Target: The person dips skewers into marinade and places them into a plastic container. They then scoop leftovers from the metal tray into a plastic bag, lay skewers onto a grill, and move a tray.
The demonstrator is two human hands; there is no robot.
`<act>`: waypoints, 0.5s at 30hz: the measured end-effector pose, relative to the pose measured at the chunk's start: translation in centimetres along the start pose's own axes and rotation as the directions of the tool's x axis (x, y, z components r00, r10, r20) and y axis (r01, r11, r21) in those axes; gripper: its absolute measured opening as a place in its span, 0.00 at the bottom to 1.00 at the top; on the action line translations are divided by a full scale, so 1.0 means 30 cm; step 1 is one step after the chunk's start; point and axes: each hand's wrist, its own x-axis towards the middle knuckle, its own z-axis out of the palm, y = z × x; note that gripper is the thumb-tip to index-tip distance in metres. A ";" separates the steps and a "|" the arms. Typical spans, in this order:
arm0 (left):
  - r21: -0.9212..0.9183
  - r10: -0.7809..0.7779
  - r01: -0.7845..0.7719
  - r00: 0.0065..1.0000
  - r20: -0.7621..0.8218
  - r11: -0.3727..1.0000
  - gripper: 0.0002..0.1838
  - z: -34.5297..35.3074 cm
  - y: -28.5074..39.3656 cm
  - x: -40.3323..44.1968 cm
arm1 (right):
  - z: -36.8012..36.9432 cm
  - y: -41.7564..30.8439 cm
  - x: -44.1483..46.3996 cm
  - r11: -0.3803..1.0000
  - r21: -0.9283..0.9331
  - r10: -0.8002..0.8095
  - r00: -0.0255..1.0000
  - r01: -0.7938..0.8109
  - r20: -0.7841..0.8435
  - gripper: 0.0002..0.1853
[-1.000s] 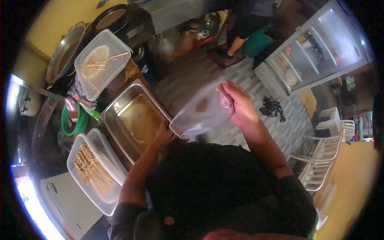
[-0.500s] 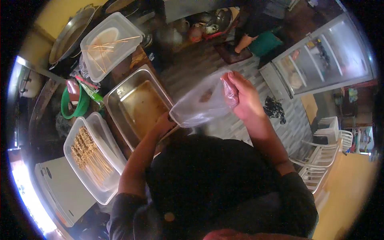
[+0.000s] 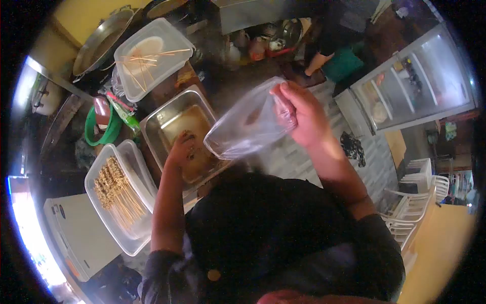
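Raised at the right, my right hand (image 3: pixel 304 111) is closed round the gathered end of a clear plastic bag (image 3: pixel 243 126), which spreads out to the left with a small dark patch inside. My left hand (image 3: pixel 183 148) is over the metal tray (image 3: pixel 150 126), its fingers curled and dark bits on them; what it holds, if anything, is too small to name. Brown liquid lies in the tray. Left of it stands a plastic container (image 3: pixel 93 195) of skewers (image 3: pixel 119 190). A lidded-looking plastic box (image 3: pixel 172 38) with bare sticks on it is beyond the tray.
A green basket (image 3: pixel 112 133) and a green packet (image 3: pixel 130 120) sit left of the tray. Large pans (image 3: pixel 104 43) are at the back left. A person's leg (image 3: pixel 318 63) shows beyond, near an open fridge (image 3: pixel 405 76). White chairs (image 3: pixel 410 207) stand at the right.
My left hand has moved from the tray's near right edge to over its middle. My right hand still grips the bag, which has shifted slightly left. The view has shifted a little.
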 end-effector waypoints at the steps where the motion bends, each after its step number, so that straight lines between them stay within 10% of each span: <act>1: 0.021 0.017 -0.017 1.000 -0.003 1.000 0.21 -0.008 -0.014 0.004 | 0.000 0.007 0.004 0.997 0.069 0.042 0.999 -0.042 0.007 0.11; 5: -0.158 0.087 -0.106 0.989 -0.119 0.982 0.21 -0.036 0.008 -0.017 | 0.009 0.038 0.031 0.981 0.159 0.109 0.993 -0.113 0.035 0.10; 7: -0.618 -0.203 0.125 0.978 -0.057 0.776 0.21 -0.086 0.147 -0.046 | 0.002 0.082 0.058 0.986 0.116 0.118 0.992 -0.123 0.049 0.09; 15: -0.775 -0.131 0.113 0.991 0.039 0.622 0.21 -0.068 0.739 -0.091 | 0.065 0.200 0.109 0.967 -0.122 0.238 0.966 -0.225 0.099 0.11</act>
